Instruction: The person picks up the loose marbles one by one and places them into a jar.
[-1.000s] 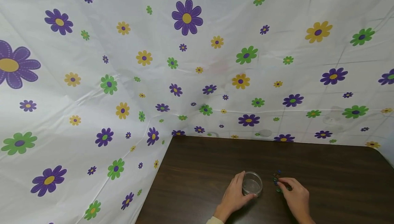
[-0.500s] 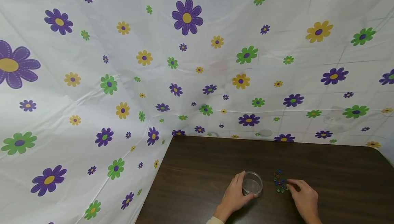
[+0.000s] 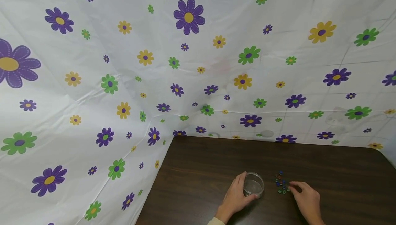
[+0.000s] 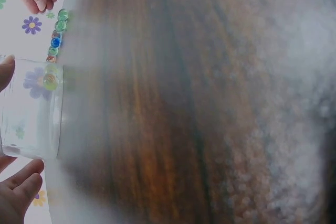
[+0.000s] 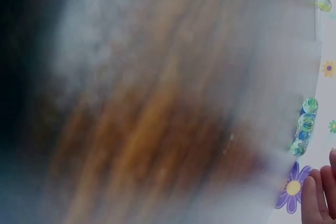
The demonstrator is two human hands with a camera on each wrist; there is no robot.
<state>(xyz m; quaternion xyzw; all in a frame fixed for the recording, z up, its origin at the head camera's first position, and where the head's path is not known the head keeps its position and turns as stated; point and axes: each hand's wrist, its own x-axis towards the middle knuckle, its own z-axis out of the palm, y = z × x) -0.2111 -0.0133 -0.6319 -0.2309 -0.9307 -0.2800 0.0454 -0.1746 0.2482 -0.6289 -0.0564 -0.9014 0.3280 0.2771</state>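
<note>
My left hand holds a round clear glass dish upright on the table, thumb on the near side and fingers around the far side. A loose group of small glass marbles, green, blue and reddish brown, lies to the dish's right. Beside the group's right edge is my right hand, its thumb and forefinger bent near a green marble. In the right wrist view those fingers look relaxed, with nothing seen between them. A yellowish marble shows through the dish wall in the left wrist view.
The dark wood-grain table has a rounded far right corner. White cloth with purple, yellow and green flowers hangs behind it and along its left side. Both wrist views are largely filled by blurred table surface.
My right hand has drawn back to the right from over the marbles, so more of them show. It has barely moved in the last half second. The left hand and dish stay put.
</note>
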